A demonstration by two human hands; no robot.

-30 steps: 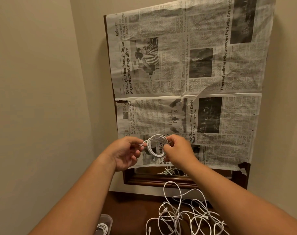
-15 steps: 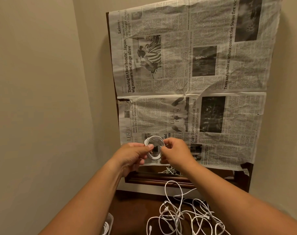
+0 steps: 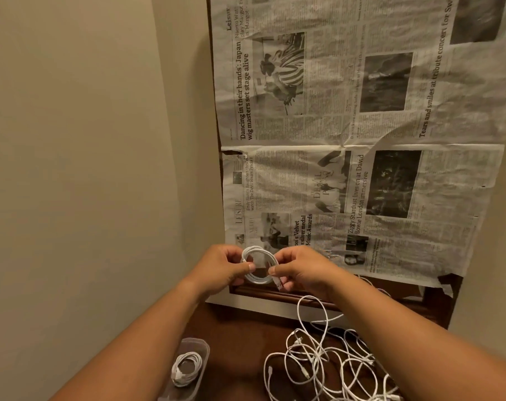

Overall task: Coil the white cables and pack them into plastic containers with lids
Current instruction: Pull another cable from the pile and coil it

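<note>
The white cable coil (image 3: 256, 280) had tightened in the last second. The left hand (image 3: 217, 269) and right hand (image 3: 303, 270) pinched its sides above the desk (image 3: 240, 342) — seemingly ready for the near-left plastic container (image 3: 204, 351).

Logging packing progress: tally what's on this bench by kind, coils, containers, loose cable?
Coiled cables: 2 (held coil pinched by left hand and right hand; packed coil)
Plastic container: 1
Loose cable tangle: 1, strands uncountable
Total: 4
</note>
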